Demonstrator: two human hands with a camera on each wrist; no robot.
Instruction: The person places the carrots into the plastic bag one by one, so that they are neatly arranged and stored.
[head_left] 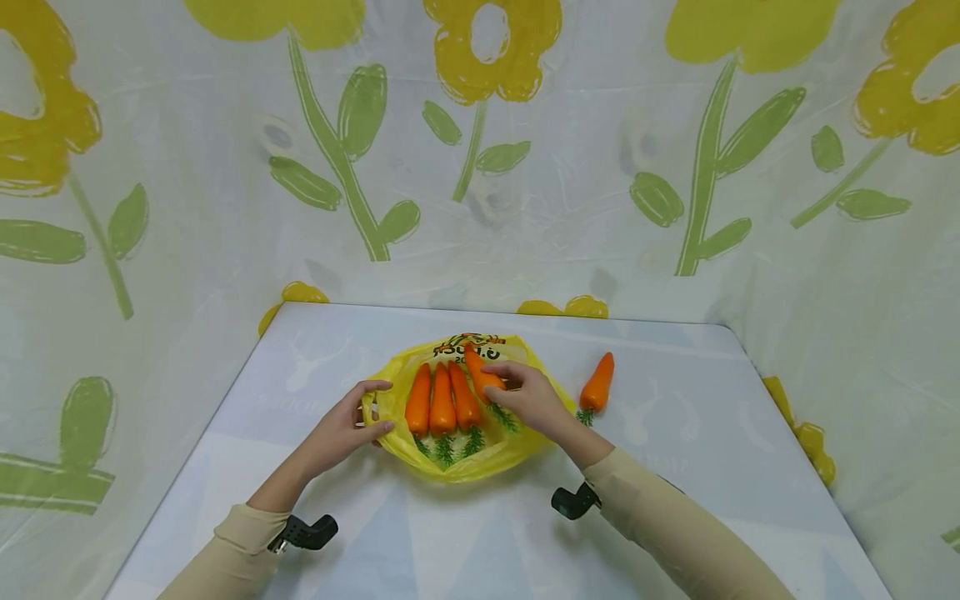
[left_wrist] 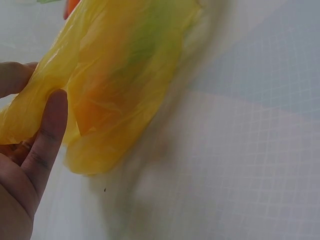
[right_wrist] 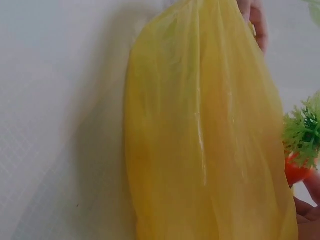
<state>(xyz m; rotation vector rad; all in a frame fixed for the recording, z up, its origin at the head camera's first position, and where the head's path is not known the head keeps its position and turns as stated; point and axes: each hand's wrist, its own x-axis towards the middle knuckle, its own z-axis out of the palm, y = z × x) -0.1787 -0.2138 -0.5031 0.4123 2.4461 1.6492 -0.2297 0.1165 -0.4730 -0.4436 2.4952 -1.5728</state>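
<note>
A yellow plastic bag (head_left: 517, 454) lies on the table with its mouth spread wide and dark print at its far side. Three orange toy carrots (head_left: 442, 404) rest side by side in it, green tops toward the near edge. My left hand (head_left: 341, 433) grips the bag's left side; the left wrist view shows the thumb and a finger against the film (left_wrist: 115, 90). A further carrot (head_left: 480, 371) is pinched by my right hand (head_left: 536, 404) over the bag's right part. In the right wrist view, bag film hides most of that hand, while a green top (right_wrist: 305, 130) shows.
One more carrot (head_left: 598, 383) lies on the table just right of the bag, its tip pointing away. The pale table (head_left: 675, 417) ends at a flower-printed cloth (head_left: 570, 208) that rises behind and at both sides.
</note>
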